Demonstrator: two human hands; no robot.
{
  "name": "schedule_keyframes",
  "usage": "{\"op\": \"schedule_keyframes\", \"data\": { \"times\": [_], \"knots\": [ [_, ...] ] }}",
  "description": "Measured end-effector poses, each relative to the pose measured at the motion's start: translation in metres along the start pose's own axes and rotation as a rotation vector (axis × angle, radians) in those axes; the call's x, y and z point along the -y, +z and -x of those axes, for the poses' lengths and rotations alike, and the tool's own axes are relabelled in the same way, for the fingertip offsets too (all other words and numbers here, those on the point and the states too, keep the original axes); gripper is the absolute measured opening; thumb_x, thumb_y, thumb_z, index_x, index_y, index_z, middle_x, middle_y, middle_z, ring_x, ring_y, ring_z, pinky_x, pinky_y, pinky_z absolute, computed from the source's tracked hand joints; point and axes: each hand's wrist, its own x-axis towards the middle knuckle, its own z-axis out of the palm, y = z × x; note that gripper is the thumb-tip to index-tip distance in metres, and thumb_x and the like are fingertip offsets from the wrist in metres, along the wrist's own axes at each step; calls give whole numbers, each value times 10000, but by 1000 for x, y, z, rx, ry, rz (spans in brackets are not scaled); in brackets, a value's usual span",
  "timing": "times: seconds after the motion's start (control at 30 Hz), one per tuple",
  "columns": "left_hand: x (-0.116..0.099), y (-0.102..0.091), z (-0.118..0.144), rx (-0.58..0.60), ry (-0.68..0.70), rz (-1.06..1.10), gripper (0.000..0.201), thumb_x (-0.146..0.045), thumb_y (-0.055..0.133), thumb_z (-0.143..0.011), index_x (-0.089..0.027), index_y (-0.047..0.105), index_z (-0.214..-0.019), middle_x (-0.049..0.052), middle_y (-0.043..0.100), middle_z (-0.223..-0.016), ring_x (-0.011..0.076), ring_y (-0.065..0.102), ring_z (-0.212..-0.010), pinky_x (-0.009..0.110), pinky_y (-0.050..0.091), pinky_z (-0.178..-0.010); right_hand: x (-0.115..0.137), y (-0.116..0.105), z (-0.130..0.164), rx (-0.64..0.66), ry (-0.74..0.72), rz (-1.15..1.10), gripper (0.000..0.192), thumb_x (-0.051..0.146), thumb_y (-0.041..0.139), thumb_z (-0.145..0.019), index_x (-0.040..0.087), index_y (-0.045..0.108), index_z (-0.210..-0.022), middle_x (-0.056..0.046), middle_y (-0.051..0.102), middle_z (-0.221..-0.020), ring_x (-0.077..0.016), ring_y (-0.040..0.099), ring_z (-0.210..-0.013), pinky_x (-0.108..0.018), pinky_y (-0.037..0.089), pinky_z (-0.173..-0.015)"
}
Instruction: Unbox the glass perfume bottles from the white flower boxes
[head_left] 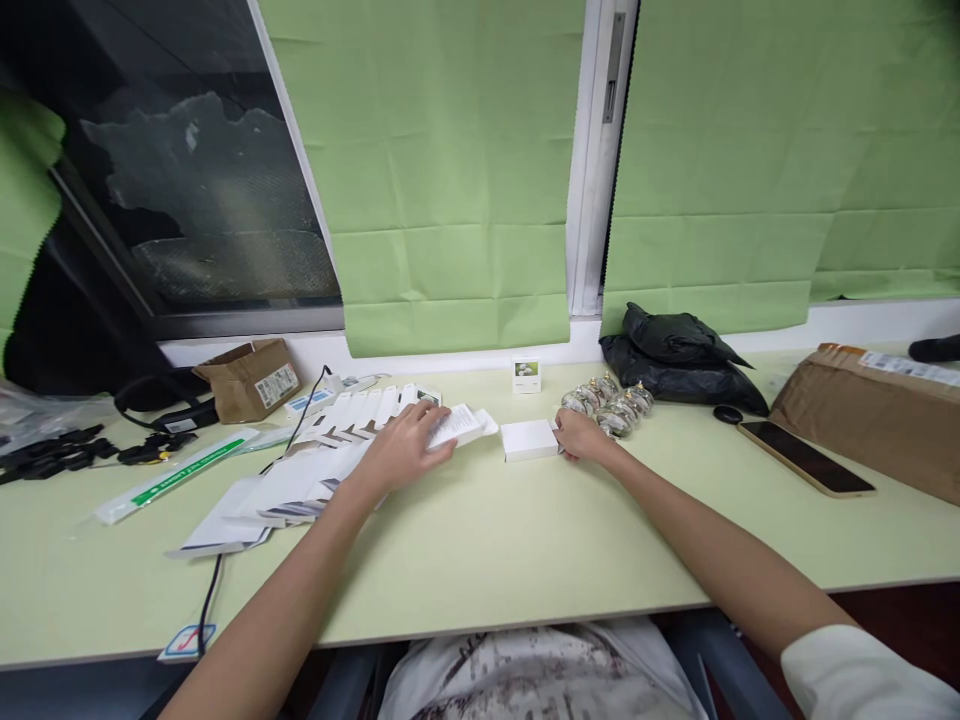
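My left hand point(409, 440) is curled over a small white carton with fine print point(459, 426), whose far end has a flap standing out to the right. Beside it, several flat white cartons point(322, 470) lie overlapped in a row. My right hand point(581, 437) pinches the right end of another white box point(529, 440), which lies on the table with a plain face up. The fingertips at that end are partly hidden. Just behind my right hand sit several shiny silver, clear-wrapped pieces point(619, 408). A small white box with a green picture point(526, 377) stands upright farther back.
Black plastic parcels point(671, 355) lie at the back right, near a phone point(806, 458) and a large brown package point(874, 420). An open cardboard box point(251, 382), a green-striped plastic sleeve point(180, 475) and a black cable point(210, 590) are on the left. Green curtains point(450, 180) hang behind.
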Motion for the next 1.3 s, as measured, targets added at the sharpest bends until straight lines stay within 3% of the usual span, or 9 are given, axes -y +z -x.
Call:
{"op": "schedule_keyframes", "data": {
  "times": [0.1, 0.23, 0.33, 0.43, 0.53, 0.63, 0.8, 1.03, 1.3],
  "knots": [
    [-6, 5, -2, -147, -97, 164, 482, -501, 589, -960, -253, 591, -1373, 113, 619, -1334, 323, 585, -1215, 442, 474, -1008, 2, 0, 3, -27, 1, 31, 242, 182, 481, -980, 102, 680, -1093, -73, 733, -658, -170, 667, -571, -242, 425, -611],
    [-24, 26, -7, -273, -355, 799, 535, -616, 483, -1000, -199, 592, -1316, 125, 668, -1241, 272, 654, -1057, 380, 549, -835, 8, -1, 9, -110, -5, 111, 284, 220, 442, -1025, 91, 692, -1064, -184, 765, -905, -237, 731, -825, -282, 458, -736],
    [-34, 42, -7, -157, -481, 1300, 617, -686, 502, -966, -167, 600, -1286, 139, 702, -1163, 275, 678, -999, 382, 583, -759, 14, -2, 16, -196, -7, 173, 304, 223, 418, -1035, 92, 679, -1121, -245, 725, -1117, -310, 709, -1022, -336, 457, -818],
    [-38, 50, -6, -29, -560, 1533, 537, -592, 648, -934, -161, 637, -1253, 139, 710, -1205, 277, 675, -1059, 396, 601, -810, 19, -5, 21, -275, 5, 215, 315, 221, 391, -1042, 100, 649, -1177, -242, 718, -1098, -340, 699, -1013, -370, 446, -817],
    [-39, 55, -5, 35, -608, 1618, 484, -547, 653, -947, -150, 683, -1221, 148, 717, -1239, 283, 677, -1094, 379, 594, -811, 27, -7, 26, -411, -68, 184, 301, 266, 379, -1059, 145, 637, -1158, -170, 737, -980, -296, 697, -904, -337, 413, -755],
    [-37, 59, -6, 21, -632, 1615, 480, -562, 640, -951, -145, 716, -1175, 138, 743, -1188, 252, 698, -1003, 287, 538, -668, 37, -2, 32, -486, -285, -44, 276, 354, 398, -1069, 212, 634, -1058, -43, 702, -801, -203, 640, -738, -284, 359, -674],
    [-38, 57, -7, -16, -569, 1631, 451, -535, 672, -941, -143, 731, -1157, 124, 759, -1135, 223, 698, -952, 260, 482, -629, 57, 22, 46, -346, -421, -534, 304, 515, 469, -1030, 243, 606, -1033, 55, 549, -615, -143, 503, -569, -253, 315, -564],
    [-43, 54, -4, -13, -504, 1674, 419, -470, 718, -931, -165, 690, -1217, 129, 750, -1215, 275, 699, -1119, 395, 543, -954, 70, 50, 49, 26, -468, -1072, 426, 485, 586, -961, 279, 459, -1312, 1, 681, -939, -107, 561, -543, -210, 388, -413],
    [-39, 61, -4, 14, -504, 1623, 432, -478, 721, -928, -144, 675, -1198, 154, 724, -1266, 263, 699, -1119, 340, 558, -884, 68, 49, 44, 26, -500, -1181, 467, 457, 631, -931, 305, 460, -1338, 9, 603, -1033, -81, 585, -535, -185, 435, -348]
  ]
}}
